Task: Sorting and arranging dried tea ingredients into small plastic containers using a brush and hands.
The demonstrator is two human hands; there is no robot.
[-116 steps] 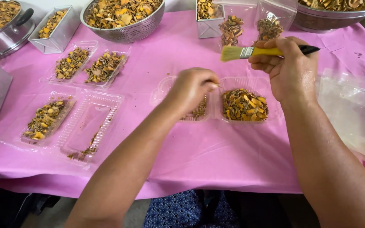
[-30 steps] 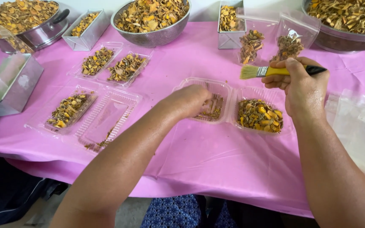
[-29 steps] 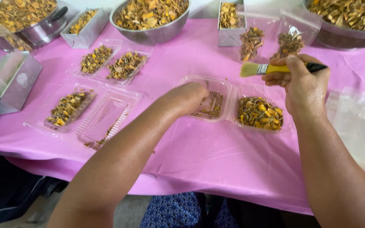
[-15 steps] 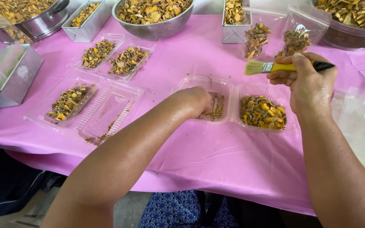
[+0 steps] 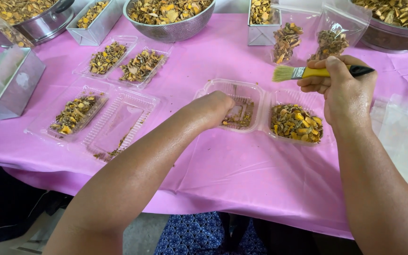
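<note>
An open clear plastic clamshell box (image 5: 262, 111) lies on the pink tablecloth (image 5: 213, 156). Its right half holds yellow-brown dried pieces (image 5: 296, 123); its left half holds only a thin scatter of them. My left hand (image 5: 214, 107) is curled with its fingers down inside the left half, touching the pieces there; the fingertips are hidden. My right hand (image 5: 343, 86) hovers above the right half and grips a small brush (image 5: 308, 72) with a yellow and black handle, bristles pointing left.
Another open clamshell (image 5: 95, 118) lies left, one half filled. Two filled clear trays (image 5: 123, 61) sit behind it. A metal colander (image 5: 168, 16), metal tins (image 5: 5, 82), a pot (image 5: 34, 21) and filled plastic bags (image 5: 308, 40) line the back. Clear bags (image 5: 402, 137) lie at right.
My left hand has stayed in the clamshell's left half, shifting a little. The brush hand has held its place above the right half. The camera view has tilted slightly.
</note>
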